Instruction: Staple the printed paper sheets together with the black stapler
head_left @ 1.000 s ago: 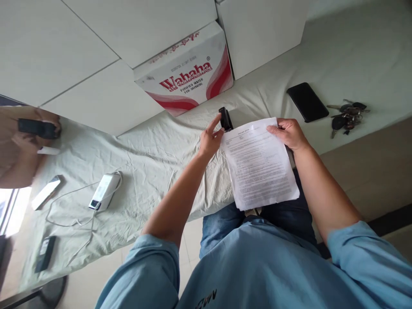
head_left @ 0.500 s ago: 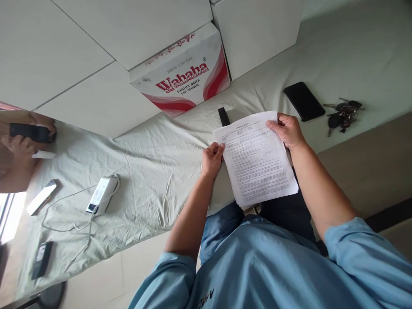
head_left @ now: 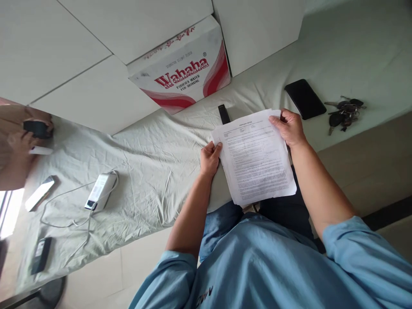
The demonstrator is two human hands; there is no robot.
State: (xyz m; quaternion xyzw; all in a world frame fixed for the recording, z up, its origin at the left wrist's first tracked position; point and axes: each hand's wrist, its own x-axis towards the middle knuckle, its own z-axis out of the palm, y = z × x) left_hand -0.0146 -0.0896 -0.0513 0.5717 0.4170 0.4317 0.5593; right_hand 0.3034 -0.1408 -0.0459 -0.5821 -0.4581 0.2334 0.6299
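I hold a thin stack of printed paper sheets [head_left: 255,156] over my lap, at the edge of a cloth-covered table [head_left: 144,163]. My left hand [head_left: 210,158] grips the stack's left edge near the top corner. My right hand [head_left: 289,127] pinches the top right corner, where the sheets are slightly fanned apart. A small black stapler [head_left: 223,114] lies on the cloth just beyond the top of the sheets, touched by neither hand.
A black phone [head_left: 305,99] and a bunch of keys [head_left: 343,112] lie at the right. A Wahaha carton [head_left: 183,71] stands behind the stapler. At the left are a white power bank [head_left: 100,191] with cable, two other devices, and another person's hands [head_left: 24,139] holding a dark object.
My left hand came back from the stapler and took hold of the paper's left edge. The stapler now lies flat on the cloth. The sheets at the top right corner have spread slightly.
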